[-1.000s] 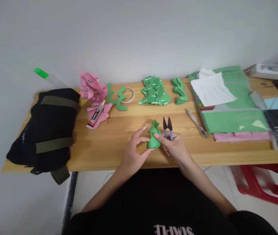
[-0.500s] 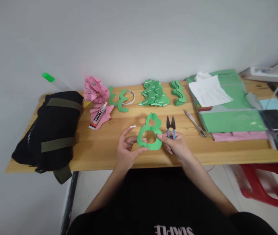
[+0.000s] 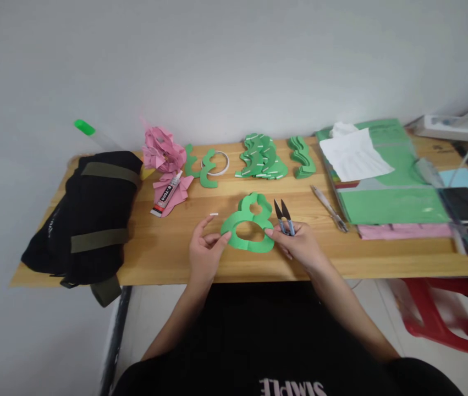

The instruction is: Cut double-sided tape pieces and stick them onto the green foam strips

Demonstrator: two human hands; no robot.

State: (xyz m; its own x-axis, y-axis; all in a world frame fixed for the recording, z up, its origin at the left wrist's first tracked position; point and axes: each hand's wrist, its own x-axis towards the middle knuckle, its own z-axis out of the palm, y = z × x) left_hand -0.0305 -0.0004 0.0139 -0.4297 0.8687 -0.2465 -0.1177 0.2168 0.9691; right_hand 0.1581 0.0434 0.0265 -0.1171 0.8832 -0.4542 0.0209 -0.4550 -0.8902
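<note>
A green paper cutout point(image 3: 242, 238) with wavy edges and two holes is held up over the table between my hands. My left hand point(image 3: 204, 250) pinches its left edge between thumb and finger. At the raised left index fingertip sits a small white strip point(image 3: 214, 214), seemingly stuck there. My right hand point(image 3: 299, 245) grips the cutout's right edge with the thumb and also holds thread snips point(image 3: 285, 219), their dark blades pointing up and apart. Farther back lie a stack of green cutouts with white strips point(image 3: 260, 157) and another green stack point(image 3: 302, 157).
Toward the left are a black bag point(image 3: 89, 220), crumpled pink paper point(image 3: 163, 151), a glue tube point(image 3: 166, 194), loose green pieces point(image 3: 208, 170) and a white tape roll point(image 3: 227, 164). On the right lie a pen point(image 3: 328, 208), green paper sheets point(image 3: 394, 206) and a phone point(image 3: 460, 203).
My left hand has shifted left, from the cutout's lower edge to its left edge, with the white strip moving along. The cutout looks wider now, and the snips have tipped leftward.
</note>
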